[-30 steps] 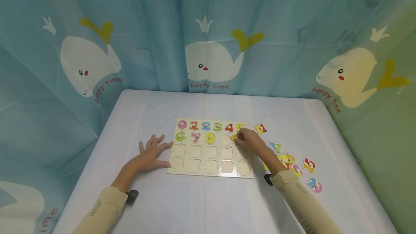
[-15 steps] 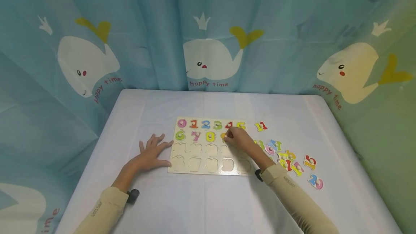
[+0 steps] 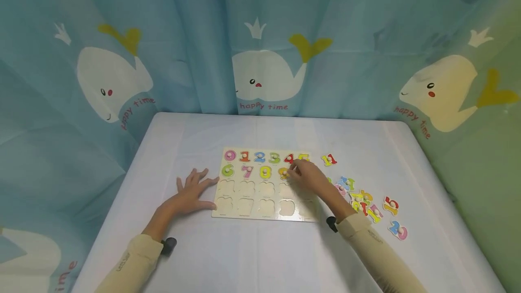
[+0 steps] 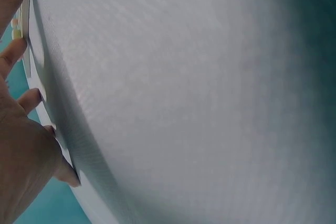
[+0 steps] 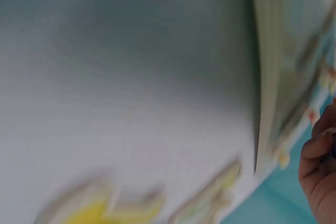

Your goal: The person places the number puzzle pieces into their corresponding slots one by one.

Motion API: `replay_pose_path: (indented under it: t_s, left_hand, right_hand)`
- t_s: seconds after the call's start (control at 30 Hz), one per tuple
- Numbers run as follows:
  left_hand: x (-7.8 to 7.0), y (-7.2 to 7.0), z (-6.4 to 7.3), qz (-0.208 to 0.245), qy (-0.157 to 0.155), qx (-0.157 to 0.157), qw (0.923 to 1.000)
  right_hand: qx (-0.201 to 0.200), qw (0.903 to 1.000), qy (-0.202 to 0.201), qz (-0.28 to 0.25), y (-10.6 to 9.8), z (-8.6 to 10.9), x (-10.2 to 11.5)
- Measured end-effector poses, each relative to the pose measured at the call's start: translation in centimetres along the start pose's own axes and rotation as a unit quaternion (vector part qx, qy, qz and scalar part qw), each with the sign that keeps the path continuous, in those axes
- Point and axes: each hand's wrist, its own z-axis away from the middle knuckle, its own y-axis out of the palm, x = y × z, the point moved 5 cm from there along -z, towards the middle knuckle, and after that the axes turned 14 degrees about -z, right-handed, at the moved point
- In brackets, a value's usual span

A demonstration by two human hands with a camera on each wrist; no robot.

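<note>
A wooden number puzzle board (image 3: 255,215) lies flat on the table. Pieces 0 to 8 sit in its upper two rows, and the orange 9 piece (image 3: 283,173) lies over the recess beside the 8. My right hand (image 3: 310,177) is over the board's right part, fingers bent, fingertips right at the 9's right side. The 9's knob shows to the left of them. In the right wrist view, curled fingers (image 5: 318,153) appear at the right edge. My left hand (image 3: 188,197) is spread at the board's left edge, index finger and thumb touching it.
Right of the board lie several loose knobbed number pieces, some overlapping, among them a 15 (image 3: 390,205), a 20 (image 3: 397,230) and an 11 (image 3: 329,160) farther back. The lower two board rows show bare recesses. A blue whale-print curtain (image 3: 195,49) surrounds the white table (image 3: 195,137).
My right hand carried the orange 9 left to the recess beside the 8, then shifted slightly right, leaving more of the 9 visible. The left hand has stayed in place.
</note>
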Motion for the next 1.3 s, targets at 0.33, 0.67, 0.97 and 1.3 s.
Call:
replay_pose_path:
  t_s: [0.33,0.67,0.97,1.3]
  left_hand:
    - [-0.3,-0.2,0.1,-0.002,-0.001,-0.001,1.0000]
    - [-0.3,-0.1,0.1,0.000,-0.002,0.001,1.0000]
    - [-0.3,-0.1,0.1,-0.001,-0.003,-0.001,1.0000]
    - [-0.2,0.0,0.0,0.002,-0.002,-0.001,1.0000]
  right_hand:
    - [-0.011,0.9762,0.200,0.084,-6.9,6.0,-5.3]
    - [-0.007,0.9735,0.225,0.040,-6.4,7.7,-6.8]
    - [-0.037,0.9915,0.120,0.031,-6.2,5.7,-4.9]
    - [0.009,0.9992,0.039,0.000,-3.1,2.7,-3.0]
